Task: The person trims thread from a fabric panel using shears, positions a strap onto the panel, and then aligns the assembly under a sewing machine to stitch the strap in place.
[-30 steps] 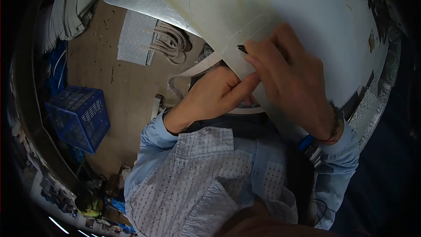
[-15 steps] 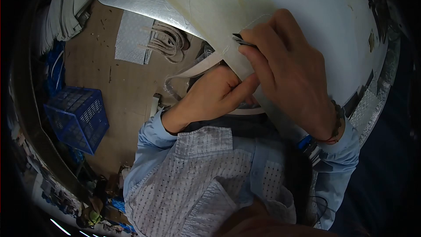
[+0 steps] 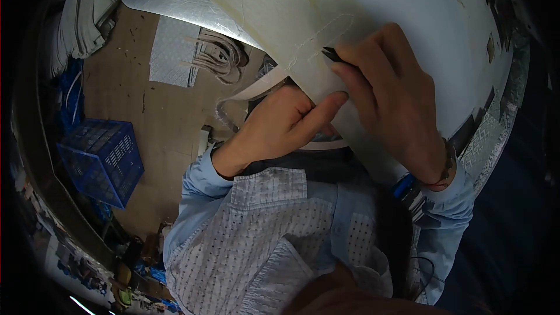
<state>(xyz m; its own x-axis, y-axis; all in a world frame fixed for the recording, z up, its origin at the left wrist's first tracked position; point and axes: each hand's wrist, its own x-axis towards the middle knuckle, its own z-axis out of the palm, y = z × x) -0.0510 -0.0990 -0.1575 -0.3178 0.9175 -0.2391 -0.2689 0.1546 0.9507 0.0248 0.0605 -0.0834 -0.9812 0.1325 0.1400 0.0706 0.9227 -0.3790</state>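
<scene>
My right hand (image 3: 388, 90) is closed on thread snips (image 3: 331, 54), only their dark pointed tips showing past the fingers. Those tips are just above a cream sheet (image 3: 274, 17) on the white tabletop, with loose pale threads (image 3: 326, 30) beside them. At the table's near edge is my left hand (image 3: 280, 122), closed, its thumb stretched out over the edge. Its curled fingers are mostly hidden, and I cannot make out what they grip. A pale strip (image 3: 256, 87) runs behind this hand, and a pale band (image 3: 324, 146) shows just below it.
A metal plate (image 3: 169, 3) borders the tabletop. Lower down on the left lie a bundle of pale cords (image 3: 220, 58) and a patterned white sheet (image 3: 169, 52). A blue plastic basket (image 3: 102, 160) stands farther left, below a stack of folded pale material (image 3: 87, 20).
My right hand has moved slightly right, away from the left hand, and the snips' tips look closer together. My left thumb now shows whole. A loop of thread on the sheet is uncovered.
</scene>
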